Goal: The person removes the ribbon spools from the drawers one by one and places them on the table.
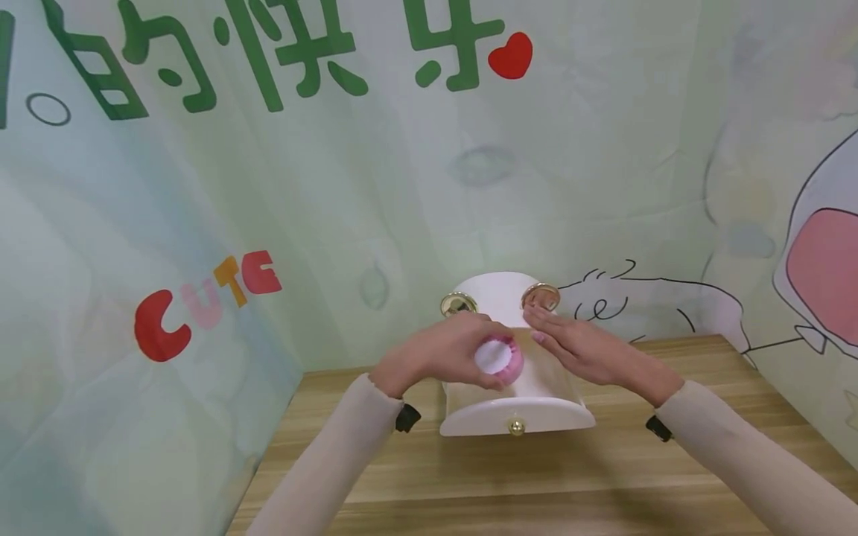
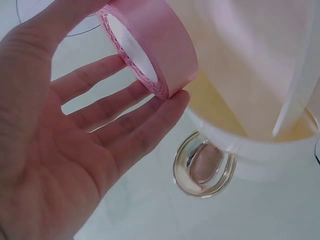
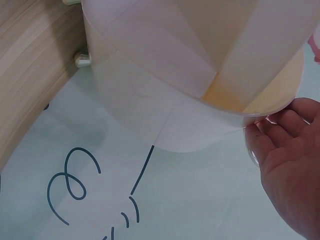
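Note:
A roll of pink satin ribbon (image 1: 514, 365) with a white core is held in my left hand (image 1: 450, 348), above the opened white box (image 1: 499, 289). The left wrist view shows the ribbon roll (image 2: 167, 45) gripped at its edge by the fingers, its flat side tilted toward the palm. My right hand (image 1: 593, 348) rests its fingertips on the box's rim beside the right gold ear (image 1: 546, 292). In the right wrist view, the right hand (image 3: 292, 150) touches the rim from outside and holds nothing. Inside the box, pale walls and a divider (image 3: 260, 55) show.
The box has a rounded front panel (image 1: 482, 418) with a gold knob (image 1: 516, 426) and a left gold ear (image 1: 459, 303). It stands on a wooden table (image 1: 402, 499) close to the printed cloth backdrop (image 1: 375, 186). Small feet (image 3: 83, 60) support it.

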Available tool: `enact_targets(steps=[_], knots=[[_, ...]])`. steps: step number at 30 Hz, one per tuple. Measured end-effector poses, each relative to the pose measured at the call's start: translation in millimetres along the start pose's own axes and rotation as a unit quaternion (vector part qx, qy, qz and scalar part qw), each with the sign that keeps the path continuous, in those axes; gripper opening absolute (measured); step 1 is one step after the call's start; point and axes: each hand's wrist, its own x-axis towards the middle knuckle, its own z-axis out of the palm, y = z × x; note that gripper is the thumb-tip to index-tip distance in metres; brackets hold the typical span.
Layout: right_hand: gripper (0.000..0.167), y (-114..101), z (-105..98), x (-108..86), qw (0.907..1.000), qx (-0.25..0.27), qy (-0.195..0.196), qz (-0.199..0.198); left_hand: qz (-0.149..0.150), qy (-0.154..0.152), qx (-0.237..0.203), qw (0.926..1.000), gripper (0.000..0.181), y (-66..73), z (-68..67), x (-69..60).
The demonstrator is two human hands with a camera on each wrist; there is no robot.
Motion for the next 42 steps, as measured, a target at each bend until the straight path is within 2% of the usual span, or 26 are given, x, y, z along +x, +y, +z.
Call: enact_targets(steps=[4,10,15,21,31,36,42], knots=[[0.057,0.5,0.2,0.5,1.0000,0.003,-0.002,-0.001,-0.013,0.024,0.001,0.9996,0.054,-1.5,-5.1,-11.8],[0.059,1.0,-0.3,-0.7,1.0000,-0.001,0.000,-0.005,-0.017,0.056,-0.004,0.9983,0.057,-7.5,-9.3,-27.3],[0.058,0.4,-2.5,-1.5,1.0000,-0.001,0.004,-0.006,-0.058,0.072,-0.027,0.9953,0.063,-13.0,-10.0,-41.9],[0.058,-1.0,-3.3,-1.4,1.0000,0.001,0.004,-0.005,-0.106,0.090,-0.063,0.9883,0.065,-25.2,-6.4,-61.1],[0.057,-0.9,-1.1,-1.3,0.9999,-0.004,0.003,-0.009,-0.169,0.117,-0.134,0.9695,0.067,-60.5,9.4,-90.3],[0.056,-1.9,-1.8,-0.9,0.9999,-0.001,0.003,-0.010,-0.186,0.130,-0.142,0.9634,0.063,-84.3,24.1,-101.6],[0.056,-1.6,-1.3,-2.0,1.0000,0.003,0.000,-0.007,-0.212,0.124,-0.141,0.9590,0.061,-111.8,47.1,-109.7]])
